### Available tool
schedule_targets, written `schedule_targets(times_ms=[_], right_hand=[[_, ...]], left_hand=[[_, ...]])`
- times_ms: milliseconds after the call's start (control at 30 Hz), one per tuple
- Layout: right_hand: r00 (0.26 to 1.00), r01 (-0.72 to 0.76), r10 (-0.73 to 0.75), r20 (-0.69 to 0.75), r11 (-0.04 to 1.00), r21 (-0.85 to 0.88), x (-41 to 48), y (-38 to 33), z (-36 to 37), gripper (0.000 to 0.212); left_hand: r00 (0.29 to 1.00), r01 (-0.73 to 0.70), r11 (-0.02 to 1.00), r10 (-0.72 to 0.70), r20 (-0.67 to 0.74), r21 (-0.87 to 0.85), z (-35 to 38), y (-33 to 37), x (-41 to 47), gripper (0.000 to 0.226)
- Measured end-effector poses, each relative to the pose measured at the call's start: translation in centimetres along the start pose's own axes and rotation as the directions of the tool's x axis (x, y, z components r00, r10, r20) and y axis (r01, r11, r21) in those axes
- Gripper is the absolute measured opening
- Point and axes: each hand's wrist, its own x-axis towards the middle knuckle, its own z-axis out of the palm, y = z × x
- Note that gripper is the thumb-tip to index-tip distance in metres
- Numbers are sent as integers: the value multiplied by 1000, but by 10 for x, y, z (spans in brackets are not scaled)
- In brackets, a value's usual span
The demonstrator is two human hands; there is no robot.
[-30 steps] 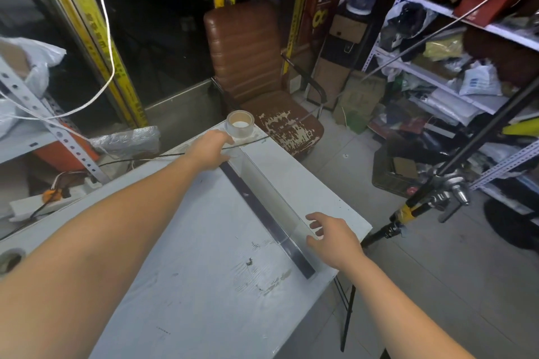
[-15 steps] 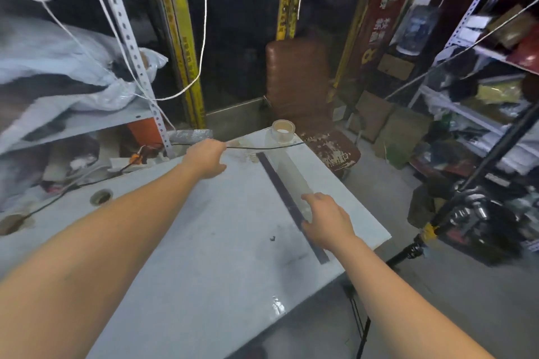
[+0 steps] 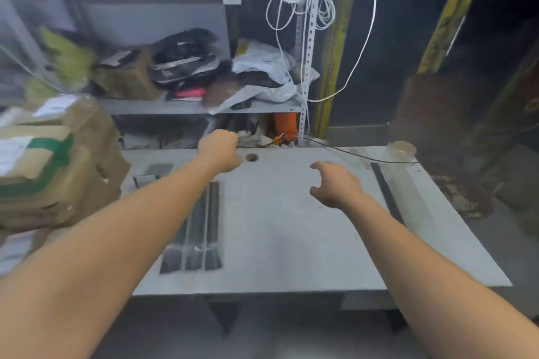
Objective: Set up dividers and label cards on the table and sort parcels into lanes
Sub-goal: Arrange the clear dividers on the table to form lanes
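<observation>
Clear divider (image 3: 389, 195) stands along the table's (image 3: 285, 242) right edge; spare dividers (image 3: 198, 230) lie flat near the left edge, beside cardboard parcels (image 3: 52, 166). Tape roll (image 3: 402, 150) at far right corner. Right hand (image 3: 335, 183) hovers, fingers apart; left hand (image 3: 218, 148) curled at far edge, grip indiscernible. Shelving (image 3: 180, 108) behind.

Dim, motion-blurred, wide-angle edge distortion.

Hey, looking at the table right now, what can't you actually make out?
Head view only.
Left hand: fingers curl away from the camera; whether they grip the black cable is hidden.
Parcels: cut by the left edge, labels blurred.
Stacked dividers: left forearm covers part; count unclear.
</observation>
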Motion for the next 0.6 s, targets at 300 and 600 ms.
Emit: schedule_targets(times_ms=[300,600], right_hand=[[992,121,-120,36,993,-14,9,-130,23,60],[998,42,-45,50,998,47,10,-208,85,55]], left_hand=[[995,96,995,-95,36,-28,8,-133,-52,42],[994,38,990,-23,106,-139,61,-221,-50,37]])
